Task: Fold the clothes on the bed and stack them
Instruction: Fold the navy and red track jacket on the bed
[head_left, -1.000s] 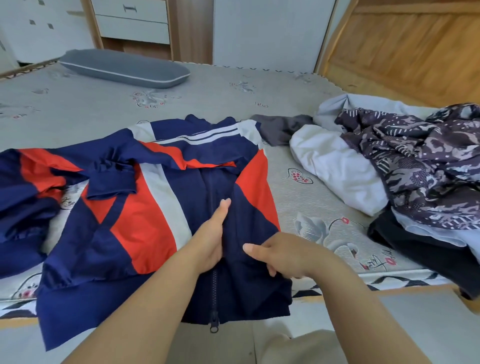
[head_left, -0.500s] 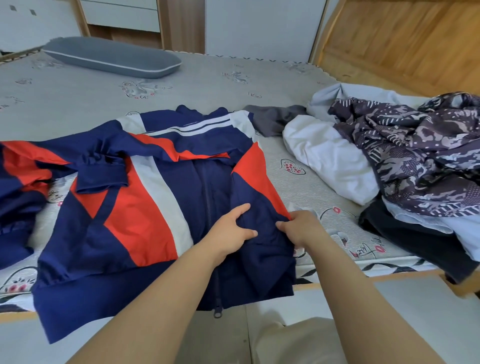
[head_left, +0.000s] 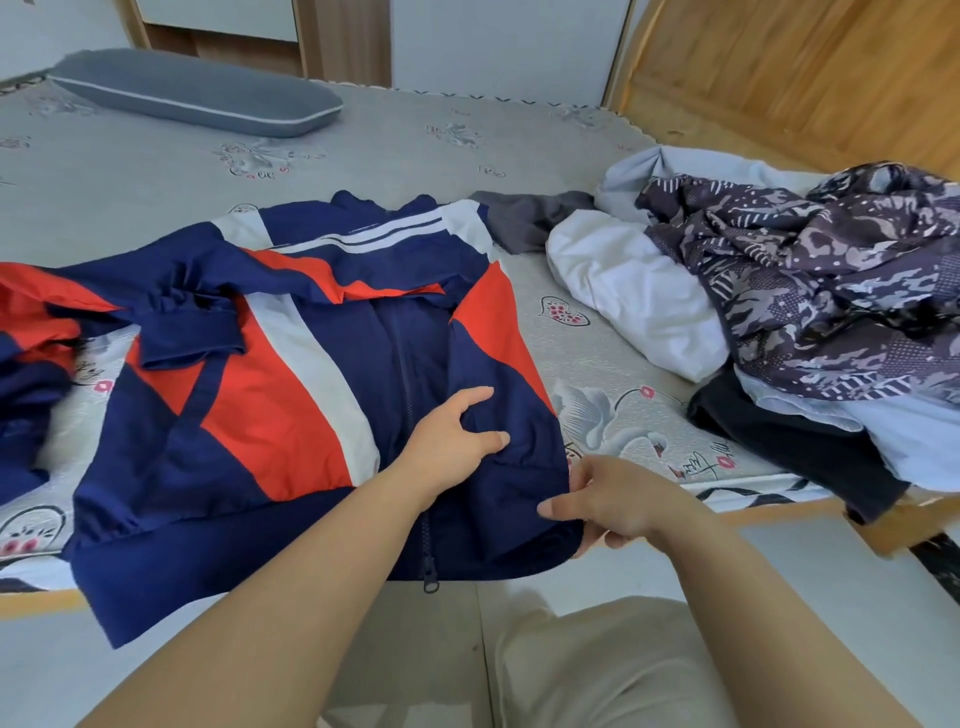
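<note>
A navy, red and white zip jacket (head_left: 291, 395) lies front up on the bed (head_left: 415, 156), its hem hanging over the near edge and one sleeve folded across the chest. My left hand (head_left: 457, 441) rests on the jacket's right front panel beside the zipper, fingers loosely bent into the cloth. My right hand (head_left: 613, 499) grips the jacket's lower right edge at the hem. A pile of unfolded clothes sits at the right: a purple patterned garment (head_left: 810, 291), a white garment (head_left: 639, 301), a black one (head_left: 789, 441) and a grey piece (head_left: 524, 218).
A grey pillow (head_left: 192, 93) lies at the far left of the bed. A wooden headboard (head_left: 800, 73) rises at the right. Another navy and red garment (head_left: 31, 353) lies at the left edge. My knee in beige trousers (head_left: 597, 670) is below.
My right hand slid down from the jacket's right side to the hem corner and took hold there. My left hand stayed on the front panel. The camera moved slightly closer.
</note>
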